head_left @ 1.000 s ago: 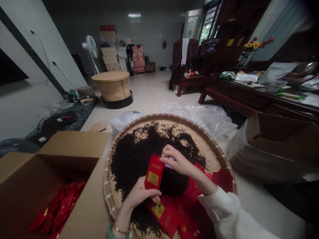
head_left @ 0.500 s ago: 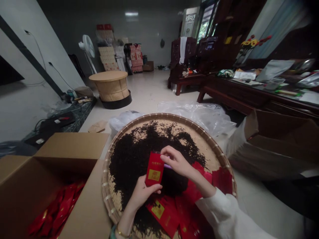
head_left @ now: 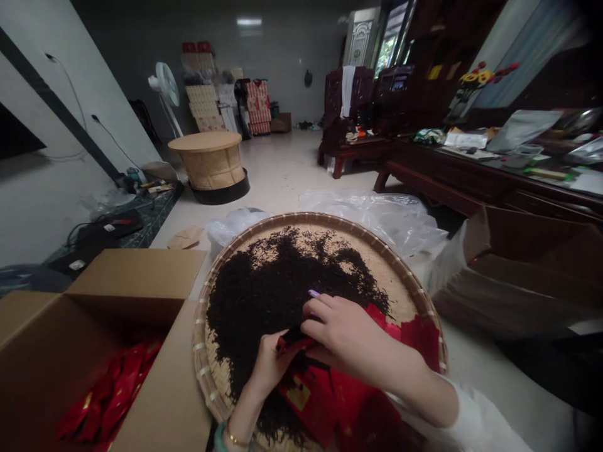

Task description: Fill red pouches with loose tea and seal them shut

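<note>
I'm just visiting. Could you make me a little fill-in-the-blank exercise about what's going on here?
1. Over the tray of dark, leaf-like bits, the left hand holds a packet coloured ____.
2. A pale sleeve shows on the person's ____ arm.
3. The open box with several packets inside stands on the picture's ____ side.
4. The standing fan is coloured ____.

Missing words: red; right; left; white.
</note>
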Demonstrator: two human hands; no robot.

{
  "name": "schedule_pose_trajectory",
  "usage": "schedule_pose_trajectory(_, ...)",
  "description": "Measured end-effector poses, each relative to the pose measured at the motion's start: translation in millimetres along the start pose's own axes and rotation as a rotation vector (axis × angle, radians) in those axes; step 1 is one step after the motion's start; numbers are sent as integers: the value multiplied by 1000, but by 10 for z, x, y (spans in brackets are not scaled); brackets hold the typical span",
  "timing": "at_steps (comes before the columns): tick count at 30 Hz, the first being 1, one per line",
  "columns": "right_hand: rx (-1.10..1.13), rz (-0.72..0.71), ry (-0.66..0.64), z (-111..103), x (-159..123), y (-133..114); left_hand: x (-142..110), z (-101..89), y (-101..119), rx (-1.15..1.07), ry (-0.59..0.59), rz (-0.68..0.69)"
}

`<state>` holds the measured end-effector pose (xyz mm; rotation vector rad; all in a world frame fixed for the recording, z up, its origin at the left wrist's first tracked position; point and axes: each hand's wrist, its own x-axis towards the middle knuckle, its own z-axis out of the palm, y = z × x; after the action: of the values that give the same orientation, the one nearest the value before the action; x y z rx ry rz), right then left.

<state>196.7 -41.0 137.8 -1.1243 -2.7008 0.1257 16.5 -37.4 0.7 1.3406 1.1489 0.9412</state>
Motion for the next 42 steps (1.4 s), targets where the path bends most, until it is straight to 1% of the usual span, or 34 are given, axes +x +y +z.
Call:
schedule_pose_trajectory(2, -65, 2, -13, 5, -19, -70, 2, 2, 77, 61, -16, 84)
schedule_pose_trajectory(4, -75, -9, -57, 31, -9, -121, 2, 4, 153, 98, -39, 154)
schedule_pose_trajectory(6, -66, -17, -109, 62, 18, -157, -6, -2, 190, 113, -65, 186)
schedule_pose_trajectory(8, -55, -20, -155, 83, 42, -176, -24, -16, 168, 119, -97, 186)
schedule_pose_trajectory(11, -30, -10, -188, 84, 48, -170, -57, -45, 42, 129, -128, 134)
schedule_pose_trajectory(15, 34, -11, -100, 49, 31, -124, -73, -53, -122, 112, -54, 11)
schedule_pose_trajectory(17, 82, -25, -108, 51, 40, -98, -66, -35, -131, 83, -49, -28)
schedule_pose_trajectory(19, 127, -25, -171, 80, 59, -65, -57, -10, -81, 56, -98, -44)
schedule_pose_trajectory(21, 167, -23, -218, 126, 84, -17, -57, 12, 7, 21, -174, -48)
schedule_pose_trajectory(22, 189, -25, -218, 151, 98, 15, -61, 19, 58, -7, -199, -50)
schedule_pose_trajectory(24, 261, -45, -188, 195, 132, 95, -77, 22, 157, -84, -213, -68)
schedule_pose_trajectory(26, 385, -67, -170, 233, 180, 194, -95, 17, 235, -191, -271, -132)
schedule_pose_trajectory(29, 664, -87, -240, 304, 262, 353, -106, 19, 290, -365, -444, -250)
schedule_pose_trajectory(30, 750, -83, -261, 334, 286, 401, -104, 25, 292, -414, -463, -273)
schedule_pose_trajectory(32, 866, -53, -257, 399, 317, 477, -92, 44, 286, -479, -416, -289)
schedule_pose_trajectory(35, 923, 56, -154, 487, 325, 530, -66, 66, 283, -501, -283, -302)
schedule_pose_trajectory(37, 977, 169, -79, 534, 318, 527, -53, 74, 295, -490, -198, -305)
schedule_pose_trajectory(40, 1077, 378, 49, 603, 304, 484, -42, 92, 317, -483, -100, -309)
schedule_pose_trajectory(42, 1075, 484, 121, 664, 295, 446, -39, 113, 322, -492, -46, -314)
